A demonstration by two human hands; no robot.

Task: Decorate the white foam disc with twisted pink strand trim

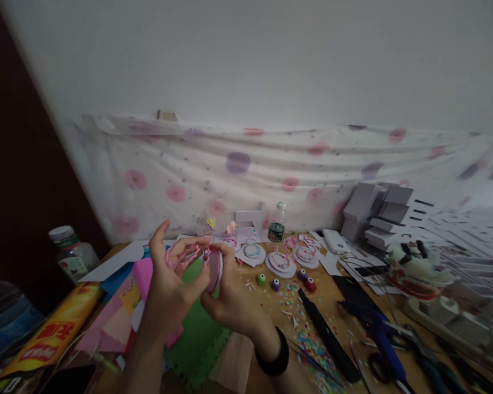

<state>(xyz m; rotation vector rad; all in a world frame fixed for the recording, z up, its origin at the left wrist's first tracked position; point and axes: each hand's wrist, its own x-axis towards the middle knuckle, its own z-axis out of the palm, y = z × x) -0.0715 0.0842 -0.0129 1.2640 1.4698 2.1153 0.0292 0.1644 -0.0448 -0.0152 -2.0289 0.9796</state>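
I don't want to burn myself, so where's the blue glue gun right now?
The blue glue gun is low on the right side of the head view, between the long black tool and the power strip.

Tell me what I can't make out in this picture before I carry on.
All in the head view:
Disc: partly covered by the left hand and right hand.
Pink string: its path among the fingers is blurred.
Blue glue gun: lower end cut off by the bottom edge.
Large bottle: cut off by the left edge.
Small bottle: label text too small.
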